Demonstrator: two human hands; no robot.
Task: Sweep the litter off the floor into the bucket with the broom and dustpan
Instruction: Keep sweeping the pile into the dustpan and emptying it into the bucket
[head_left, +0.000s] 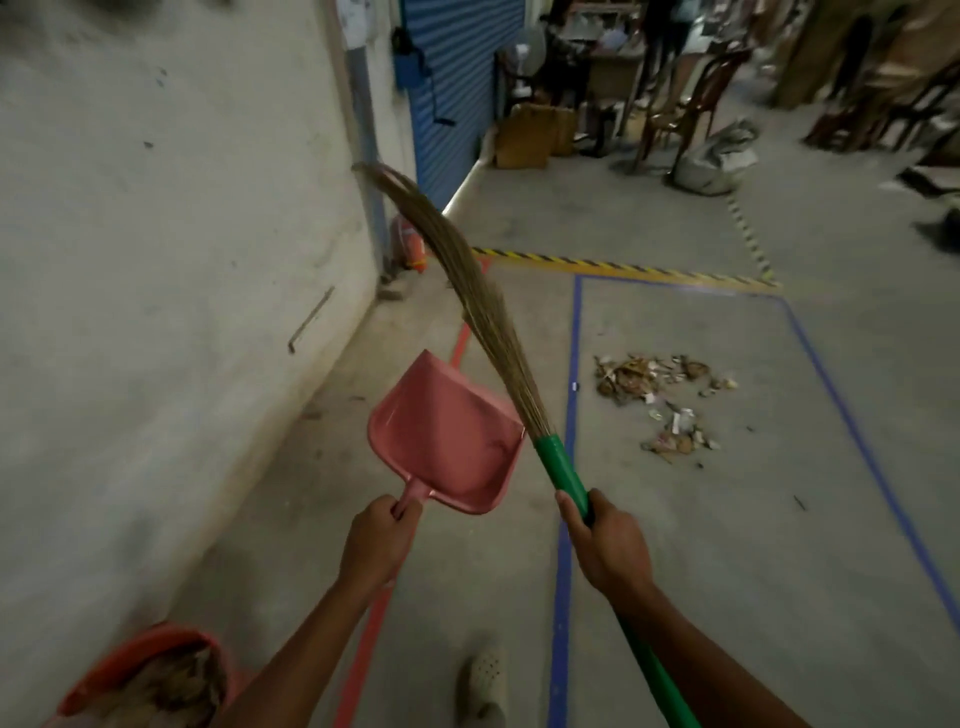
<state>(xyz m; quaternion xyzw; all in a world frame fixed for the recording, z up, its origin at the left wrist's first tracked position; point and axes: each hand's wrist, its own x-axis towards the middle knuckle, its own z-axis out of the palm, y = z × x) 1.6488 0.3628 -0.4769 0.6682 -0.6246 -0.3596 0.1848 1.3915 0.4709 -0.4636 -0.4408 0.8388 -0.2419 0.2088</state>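
Student: Floor (727, 571) fills most of the frame. Why does the litter (660, 395) sit inside the blue tape outline (571, 364) at centre right?

Tutor: The outline appears to mark the work area. The litter lies in two loose clumps within it, near its left edge, and neither tool touches it.

Student: Why is the broom (488, 332) raised?

Tutor: It is being carried, not swept. The bristles point toward the upper centre-left, in front of the wall (156, 260) and well clear of the floor. The green handle runs down to the lower right edge. This reads as an approach, since one shoe (485, 686) at bottom centre stands outside the outline.

Student: And the bucket (156, 636)?

Tutor: It is in the lower left corner, beside the wall and well apart from the litter. Brownish material shows inside it. It is probably parked there so that a filled pan can be swung back and tipped in.

Student: The dustpan (447, 436)?

Tutor: It is held in the air at centre, mouth pointing away. The tray looks empty apart from a dark smudge, so no load is gathered yet.

Student: The hands?

Tutor: Left hand (376, 540) is wrapped around the dustpan's short handle. Right hand (610, 551) is curled round the green handle a little below the bristles, a low grip that suits short, controlled strokes.
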